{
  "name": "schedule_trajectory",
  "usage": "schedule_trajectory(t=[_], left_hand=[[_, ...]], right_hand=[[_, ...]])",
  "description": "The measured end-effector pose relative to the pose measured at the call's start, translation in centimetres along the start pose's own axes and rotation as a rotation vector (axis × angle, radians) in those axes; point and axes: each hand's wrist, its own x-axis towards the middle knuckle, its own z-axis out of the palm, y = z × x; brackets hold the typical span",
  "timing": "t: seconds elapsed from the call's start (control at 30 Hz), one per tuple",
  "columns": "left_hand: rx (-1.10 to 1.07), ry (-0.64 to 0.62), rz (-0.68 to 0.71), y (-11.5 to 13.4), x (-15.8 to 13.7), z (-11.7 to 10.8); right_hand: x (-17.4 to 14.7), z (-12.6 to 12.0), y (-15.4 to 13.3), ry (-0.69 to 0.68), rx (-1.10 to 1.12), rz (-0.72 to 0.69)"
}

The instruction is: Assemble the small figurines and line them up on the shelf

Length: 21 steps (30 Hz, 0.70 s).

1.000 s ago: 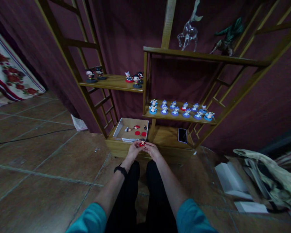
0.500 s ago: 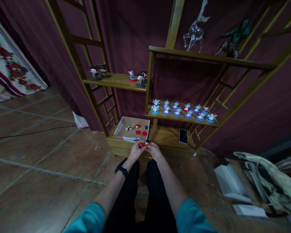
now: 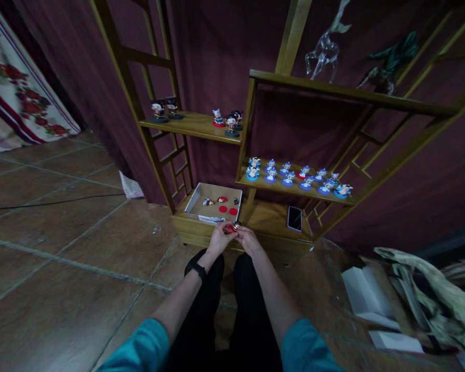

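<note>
Between my two hands is a small figurine with a dark-topped head and a red part below it. My left hand has its fingers closed on the red part. From the other side my right hand pinches the figurine. Fine detail of it is too small to make out. Just beyond my hands stands a shallow cardboard box on the low shelf. Inside it lie a grey-and-dark figurine, a red-topped figurine, a small dark piece and two red discs, one nearer the left.
Several bluish figurines stand in rows on the middle shelf. Dark-haired figurines occupy the left shelf. A phone lies on the low shelf. Above are a glass animal and a green statue. White boxes sit on the floor at right.
The view has shifted slightly, so the upper shelves appear further right. Both hands stay on the figurine, which appears slightly turned between the fingers. The box contents look the same.
</note>
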Motion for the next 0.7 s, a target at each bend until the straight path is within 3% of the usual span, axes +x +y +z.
schedule_trajectory(t=[0.2, 0.7], left_hand=[[0.09, -0.004, 0.052, 0.8, -0.2, -0.3], [0.147, -0.034, 0.072, 1.2, -0.4, -0.2]], right_hand=[[-0.4, 0.4, -0.4, -0.049, -0.026, 0.012], [-0.4, 0.4, -0.3, 0.001, -0.012, 0.009]])
